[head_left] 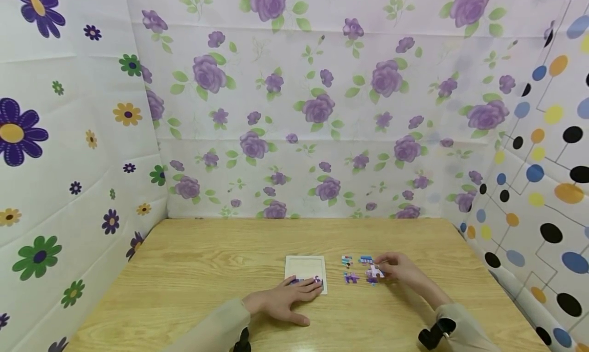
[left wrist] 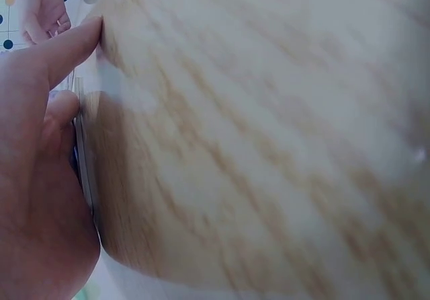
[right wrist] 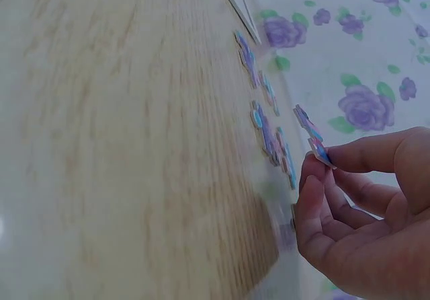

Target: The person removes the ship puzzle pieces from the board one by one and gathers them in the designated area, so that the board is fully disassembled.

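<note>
My left hand [head_left: 286, 297] lies on the lower part of a white-bordered puzzle board [head_left: 304, 258], fingers stretched over some purple pieces in it; the fingers partly cover these. In the left wrist view, the thumb of that hand [left wrist: 40, 145] touches the tabletop beside the board. To the right of the board, my right hand [head_left: 407, 271] pinches a puzzle piece [right wrist: 314, 138] between thumb and fingers, raised off the table. Below and beside it lie loose pieces: a purple one [head_left: 351, 278], a light blue one [head_left: 365, 259], a multicoloured one [head_left: 346, 260] and a purple-blue one [head_left: 370, 280].
The wooden table [head_left: 207, 260] carries the board and pieces near its middle. Flowered cloth [head_left: 294, 163] hangs behind it, a daisy-patterned cloth [head_left: 92, 163] at the left and a dotted cloth [head_left: 529, 214] at the right. Dark straps [head_left: 437, 334] sit at the wrists.
</note>
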Tool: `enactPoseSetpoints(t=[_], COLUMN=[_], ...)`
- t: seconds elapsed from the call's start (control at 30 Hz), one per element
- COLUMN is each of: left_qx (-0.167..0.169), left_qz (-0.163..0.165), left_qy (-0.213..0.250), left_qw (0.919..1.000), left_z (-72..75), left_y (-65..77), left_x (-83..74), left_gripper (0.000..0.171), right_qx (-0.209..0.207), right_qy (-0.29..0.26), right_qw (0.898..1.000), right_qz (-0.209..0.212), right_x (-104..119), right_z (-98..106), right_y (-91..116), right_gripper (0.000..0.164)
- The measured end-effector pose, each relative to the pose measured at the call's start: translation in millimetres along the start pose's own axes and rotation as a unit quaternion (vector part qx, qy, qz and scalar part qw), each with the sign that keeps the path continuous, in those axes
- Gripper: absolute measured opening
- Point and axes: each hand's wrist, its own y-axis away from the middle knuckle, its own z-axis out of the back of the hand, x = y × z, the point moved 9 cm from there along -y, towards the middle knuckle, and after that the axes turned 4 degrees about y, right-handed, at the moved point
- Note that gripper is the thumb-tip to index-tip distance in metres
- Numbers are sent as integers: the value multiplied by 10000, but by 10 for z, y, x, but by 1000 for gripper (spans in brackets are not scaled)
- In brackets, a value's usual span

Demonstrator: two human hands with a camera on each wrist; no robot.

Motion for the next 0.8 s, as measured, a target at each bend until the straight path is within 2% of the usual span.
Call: enactPoseSetpoints(t=[0.3,0.63,0.8], left_qx=[-50,-76,-60], left_qz=[34,8,28], left_qy=[31,38,62], left_qw=[10000,10000,10000], left_z=[5,1,2], left_y=[2,-6,3], left_x=[-4,8,-5], left_gripper=[76,76,76], right_qx=[-12,-434,-638], right_qy=[-113,623,736], right_qw=[9997,9962,9937], right_qz=[-234,-421,-547], right_x=[-150,-228,-260], right_z=[89,242,295], right_y=[43,120,151], right_gripper=[33,26,21])
